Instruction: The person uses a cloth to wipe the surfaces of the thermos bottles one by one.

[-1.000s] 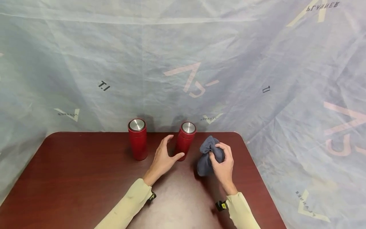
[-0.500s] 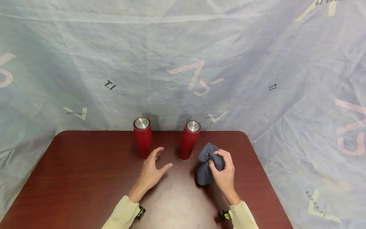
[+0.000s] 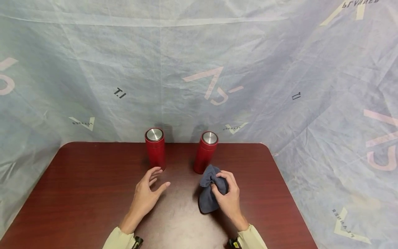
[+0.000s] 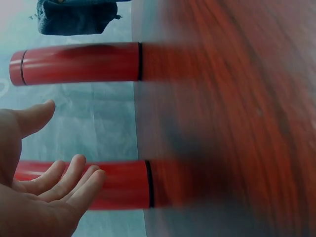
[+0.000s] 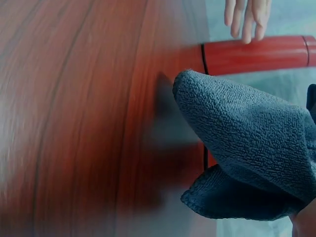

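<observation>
My right hand grips a bunched dark grey-blue cloth, its terry weave plain in the right wrist view, where folds of the cloth hang down. In the head view the cloth's top overlaps the base of the right red thermos. My left hand holds nothing; its fingers are relaxed and its thumb stands apart. Just beyond those fingertips is the left red thermos. Both thermoses stand upright with brushed silver lids. From the left wrist, one thermos shows fully, while fingers partly cover the other thermos.
A dark red wood-grain table with rounded far corners lies under everything. Behind it and to the right hangs a pale grey-blue sheet with printed letters. Both thermoses stand near the table's far edge.
My left hand has drawn back from beside the right thermos, toward me and leftward. My right hand has carried the cloth left and nearer to me, in front of that thermos.
</observation>
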The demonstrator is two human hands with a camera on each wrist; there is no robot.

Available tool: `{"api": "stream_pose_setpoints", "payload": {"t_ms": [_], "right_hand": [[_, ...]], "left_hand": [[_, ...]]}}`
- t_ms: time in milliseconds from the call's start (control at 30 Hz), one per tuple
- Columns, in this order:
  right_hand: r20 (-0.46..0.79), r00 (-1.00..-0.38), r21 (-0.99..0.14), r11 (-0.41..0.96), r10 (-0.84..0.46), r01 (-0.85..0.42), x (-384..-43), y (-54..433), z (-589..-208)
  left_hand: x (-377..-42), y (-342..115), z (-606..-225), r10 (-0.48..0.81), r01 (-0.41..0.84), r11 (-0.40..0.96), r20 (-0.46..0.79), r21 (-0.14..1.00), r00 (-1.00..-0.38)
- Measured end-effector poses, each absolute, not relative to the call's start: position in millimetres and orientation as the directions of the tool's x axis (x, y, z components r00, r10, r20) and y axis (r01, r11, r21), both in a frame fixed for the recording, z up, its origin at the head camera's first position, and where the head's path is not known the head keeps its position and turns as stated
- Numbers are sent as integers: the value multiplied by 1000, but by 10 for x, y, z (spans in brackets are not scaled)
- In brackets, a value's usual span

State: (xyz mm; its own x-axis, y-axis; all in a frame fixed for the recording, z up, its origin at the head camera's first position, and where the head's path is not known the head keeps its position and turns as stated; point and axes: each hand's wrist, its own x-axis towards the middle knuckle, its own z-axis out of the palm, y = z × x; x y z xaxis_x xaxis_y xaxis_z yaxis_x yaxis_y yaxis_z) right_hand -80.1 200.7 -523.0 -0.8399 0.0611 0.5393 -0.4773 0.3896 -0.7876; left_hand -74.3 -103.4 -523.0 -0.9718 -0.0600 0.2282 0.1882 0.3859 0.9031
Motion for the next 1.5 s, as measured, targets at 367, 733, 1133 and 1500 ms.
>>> {"api": "stream_pose_setpoints", "payload": {"t_ms": [367, 733, 1133, 1500], "right_hand": [[536, -843, -786, 334, -51, -520, -866, 1648, -5172], [552, -827, -777, 295, -106, -556, -1042, 1374, -5069], [639, -752, -704, 271, -161, -656, -1220, 1098, -4986], [605, -777, -728, 273, -175, -629, -1346, 980, -4927]], "left_hand": [[-768, -1346, -5179, -168, 198, 392, 281, 899, -945], [-910, -1637, -5096, -235, 146, 449, 274, 881, -933], [-1207, -1772, -4927, -133, 184, 424, 262, 887, -956], [-1457, -1738, -4646, 11, 251, 361, 265, 898, -964]]}}
